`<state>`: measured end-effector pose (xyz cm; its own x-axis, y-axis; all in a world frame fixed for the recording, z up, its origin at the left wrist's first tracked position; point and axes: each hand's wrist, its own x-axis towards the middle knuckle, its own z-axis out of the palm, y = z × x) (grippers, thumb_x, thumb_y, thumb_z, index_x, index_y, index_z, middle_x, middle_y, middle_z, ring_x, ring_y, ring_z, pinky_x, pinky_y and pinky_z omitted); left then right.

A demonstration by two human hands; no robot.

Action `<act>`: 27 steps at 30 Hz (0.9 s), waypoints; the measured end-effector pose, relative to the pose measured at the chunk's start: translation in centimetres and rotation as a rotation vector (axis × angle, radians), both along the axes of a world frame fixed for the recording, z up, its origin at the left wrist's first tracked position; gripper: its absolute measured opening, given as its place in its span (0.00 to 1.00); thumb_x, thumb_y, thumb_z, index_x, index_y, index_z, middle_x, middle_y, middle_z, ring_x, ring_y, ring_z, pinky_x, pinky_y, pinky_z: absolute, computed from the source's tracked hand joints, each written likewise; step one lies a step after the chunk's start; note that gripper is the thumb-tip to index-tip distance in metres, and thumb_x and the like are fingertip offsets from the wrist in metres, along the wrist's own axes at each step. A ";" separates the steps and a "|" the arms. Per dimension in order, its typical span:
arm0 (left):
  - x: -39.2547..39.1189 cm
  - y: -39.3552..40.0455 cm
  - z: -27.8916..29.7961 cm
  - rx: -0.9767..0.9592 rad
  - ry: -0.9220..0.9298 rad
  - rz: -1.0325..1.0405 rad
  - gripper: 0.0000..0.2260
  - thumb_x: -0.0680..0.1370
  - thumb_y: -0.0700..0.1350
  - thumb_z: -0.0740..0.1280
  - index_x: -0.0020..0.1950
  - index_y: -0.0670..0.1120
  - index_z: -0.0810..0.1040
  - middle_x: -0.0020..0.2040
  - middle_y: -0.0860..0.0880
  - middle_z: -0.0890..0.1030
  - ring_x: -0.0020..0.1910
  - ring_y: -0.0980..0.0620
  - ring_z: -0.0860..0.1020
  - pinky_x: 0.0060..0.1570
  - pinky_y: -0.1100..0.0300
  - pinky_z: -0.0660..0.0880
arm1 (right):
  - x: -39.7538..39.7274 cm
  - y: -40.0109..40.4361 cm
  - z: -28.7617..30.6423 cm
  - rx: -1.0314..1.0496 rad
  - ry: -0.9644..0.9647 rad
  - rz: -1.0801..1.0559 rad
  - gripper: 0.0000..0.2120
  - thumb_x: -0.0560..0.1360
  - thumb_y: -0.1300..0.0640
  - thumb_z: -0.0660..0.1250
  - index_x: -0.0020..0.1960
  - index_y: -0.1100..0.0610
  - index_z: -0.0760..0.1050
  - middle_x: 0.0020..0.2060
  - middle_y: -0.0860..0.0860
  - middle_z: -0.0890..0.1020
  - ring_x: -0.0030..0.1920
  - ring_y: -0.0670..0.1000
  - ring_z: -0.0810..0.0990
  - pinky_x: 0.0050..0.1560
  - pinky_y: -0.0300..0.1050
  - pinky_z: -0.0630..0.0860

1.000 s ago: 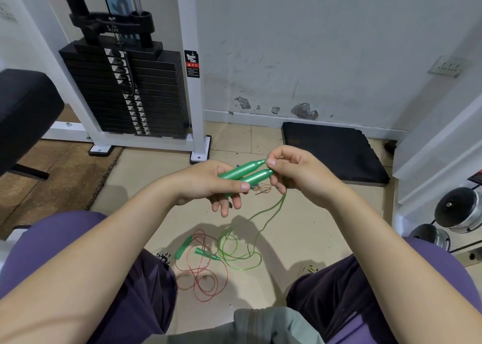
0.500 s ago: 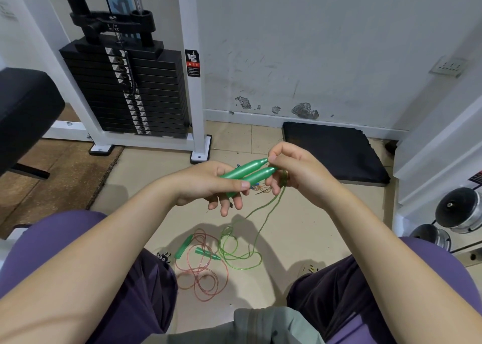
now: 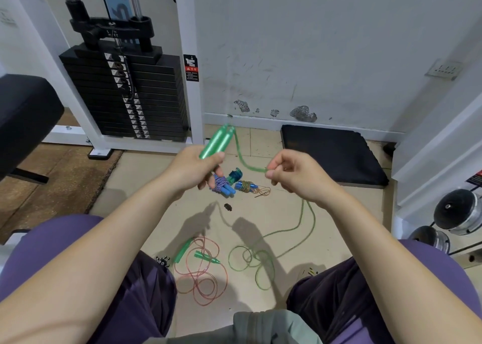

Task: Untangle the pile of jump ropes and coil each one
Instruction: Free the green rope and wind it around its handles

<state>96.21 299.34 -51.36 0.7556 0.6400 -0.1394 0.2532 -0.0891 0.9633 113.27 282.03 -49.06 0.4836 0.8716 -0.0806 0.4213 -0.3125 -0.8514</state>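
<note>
My left hand [image 3: 194,167] grips two green jump-rope handles [image 3: 217,142] side by side, tips pointing up and away. The green rope [image 3: 243,162] runs from the handle tips down to my right hand [image 3: 292,172], which pinches it between thumb and fingers. From there the rope drops to the floor and lies in loose loops [image 3: 250,261]. A red rope with green handles [image 3: 200,270] lies loosely on the floor between my knees. Two coiled ropes with blue handles [image 3: 236,184] lie on the floor beyond my hands.
A weight-stack machine [image 3: 125,95] stands at the back left, a black padded seat [image 3: 23,119] at the left edge. A black mat [image 3: 331,153] lies by the wall. Dumbbells [image 3: 456,215] sit at the right. My knees frame the floor space.
My left hand has tipped the handles upright. My right hand has let go of the handle tips, slid out along the rope to the right, and now pinches it.
</note>
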 end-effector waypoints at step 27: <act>-0.1 -2.7 0.7 -0.237 0.095 -0.591 0.18 0.77 0.51 0.69 0.57 0.37 0.76 0.40 0.43 0.82 0.26 0.52 0.74 0.20 0.67 0.60 | -2.9 0.6 0.5 0.030 0.036 0.082 0.07 0.81 0.57 0.64 0.44 0.56 0.75 0.25 0.46 0.74 0.24 0.43 0.67 0.25 0.37 0.64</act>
